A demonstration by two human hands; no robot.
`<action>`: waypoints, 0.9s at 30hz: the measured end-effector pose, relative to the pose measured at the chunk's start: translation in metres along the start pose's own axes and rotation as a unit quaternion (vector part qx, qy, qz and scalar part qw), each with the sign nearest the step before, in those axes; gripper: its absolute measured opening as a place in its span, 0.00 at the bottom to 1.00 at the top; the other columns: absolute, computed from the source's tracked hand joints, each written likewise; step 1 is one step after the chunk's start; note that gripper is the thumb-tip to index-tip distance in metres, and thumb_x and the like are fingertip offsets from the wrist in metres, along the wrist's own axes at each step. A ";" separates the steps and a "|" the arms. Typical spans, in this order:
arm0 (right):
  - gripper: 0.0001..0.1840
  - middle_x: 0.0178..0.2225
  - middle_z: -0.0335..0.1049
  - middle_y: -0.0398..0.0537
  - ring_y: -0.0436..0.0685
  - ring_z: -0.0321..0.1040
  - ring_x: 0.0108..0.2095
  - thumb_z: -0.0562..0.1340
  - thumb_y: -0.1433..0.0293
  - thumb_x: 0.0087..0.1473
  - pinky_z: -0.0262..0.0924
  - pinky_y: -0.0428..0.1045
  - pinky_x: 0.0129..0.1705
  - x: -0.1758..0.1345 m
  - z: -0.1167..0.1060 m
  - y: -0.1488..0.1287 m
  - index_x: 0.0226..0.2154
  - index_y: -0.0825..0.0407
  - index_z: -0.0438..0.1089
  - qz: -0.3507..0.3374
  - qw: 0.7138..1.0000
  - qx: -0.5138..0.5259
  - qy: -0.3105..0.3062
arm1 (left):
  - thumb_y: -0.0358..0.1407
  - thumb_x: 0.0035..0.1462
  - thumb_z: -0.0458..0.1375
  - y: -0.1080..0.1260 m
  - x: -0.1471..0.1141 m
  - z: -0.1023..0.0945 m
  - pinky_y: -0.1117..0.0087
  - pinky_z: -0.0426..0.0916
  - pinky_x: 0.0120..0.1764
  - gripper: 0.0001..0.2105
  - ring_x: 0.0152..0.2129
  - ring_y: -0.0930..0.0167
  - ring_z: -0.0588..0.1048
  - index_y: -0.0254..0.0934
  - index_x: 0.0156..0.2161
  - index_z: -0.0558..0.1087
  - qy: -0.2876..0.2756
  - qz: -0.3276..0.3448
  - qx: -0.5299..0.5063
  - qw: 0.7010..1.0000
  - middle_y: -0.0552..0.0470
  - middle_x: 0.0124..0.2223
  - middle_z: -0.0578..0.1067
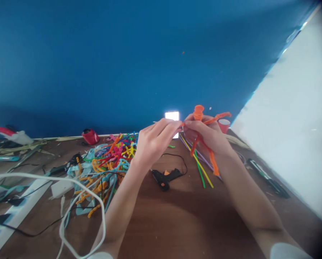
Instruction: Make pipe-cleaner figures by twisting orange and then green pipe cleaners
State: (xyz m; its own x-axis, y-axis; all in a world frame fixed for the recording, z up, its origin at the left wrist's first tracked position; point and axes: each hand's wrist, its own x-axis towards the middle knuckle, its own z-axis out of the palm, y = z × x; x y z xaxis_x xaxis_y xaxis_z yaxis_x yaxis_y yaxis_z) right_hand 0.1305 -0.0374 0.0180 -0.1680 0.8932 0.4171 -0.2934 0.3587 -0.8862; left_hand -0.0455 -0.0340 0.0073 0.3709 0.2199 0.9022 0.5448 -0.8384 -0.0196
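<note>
An orange pipe-cleaner figure (198, 112), with a coiled round top and several fuzzy limbs sticking out, is held above the table in my right hand (208, 135). My left hand (158, 138) pinches the end of one orange limb, fingertips close to those of my right hand. Part of the figure's middle is hidden behind my right fingers. Below and between my forearms lies a black hot glue gun (166, 178) with an orange trigger. Green, yellow and purple pipe cleaners (204, 171) lie loose under my right hand.
A tangled heap of coloured pipe cleaners (112, 154) covers the left side. Nearby are a white power strip (20, 212), a looping white cable (104, 216) and a red object (90, 136). A lit phone screen (172, 116), red cup (224, 126) and pens (267, 178) are farther back and right.
</note>
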 end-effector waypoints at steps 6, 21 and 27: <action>0.13 0.16 0.55 0.37 0.45 0.50 0.18 0.68 0.62 0.53 0.45 0.45 0.20 -0.002 0.000 -0.008 0.24 0.53 0.73 0.076 0.994 -0.026 -0.070 | 0.27 0.64 0.56 -0.006 -0.005 -0.002 0.72 0.70 0.38 0.11 0.36 0.72 0.80 0.38 0.51 0.71 0.000 0.039 0.034 0.999 0.49 0.42 0.81; 0.04 0.26 0.64 0.45 0.55 0.57 0.30 0.63 0.69 0.58 0.55 0.52 0.34 0.003 -0.024 0.005 0.31 0.47 0.67 -0.426 0.738 -0.511 -0.110 | 0.45 0.62 0.58 0.005 0.012 -0.006 0.74 0.47 0.15 0.18 0.09 0.82 0.53 0.36 0.24 0.70 -0.165 -0.471 -0.521 0.693 0.58 0.17 0.66; 0.07 0.23 0.63 0.41 0.52 0.58 0.27 0.63 0.75 0.55 0.54 0.50 0.31 0.001 -0.016 0.003 0.28 0.48 0.68 -0.373 0.814 -0.440 -0.064 | 0.47 0.63 0.57 0.009 0.010 -0.002 0.76 0.53 0.15 0.15 0.12 0.80 0.63 0.36 0.33 0.73 -0.119 -0.423 -0.419 0.795 0.52 0.27 0.77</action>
State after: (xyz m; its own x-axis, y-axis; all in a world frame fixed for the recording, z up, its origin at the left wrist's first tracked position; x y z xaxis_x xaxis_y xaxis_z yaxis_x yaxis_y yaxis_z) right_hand 0.1442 -0.0310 0.0122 -0.3647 0.3230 0.8733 0.4210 0.8938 -0.1548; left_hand -0.0385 -0.0404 0.0174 0.3250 0.8863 0.3300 0.0207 -0.3555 0.9344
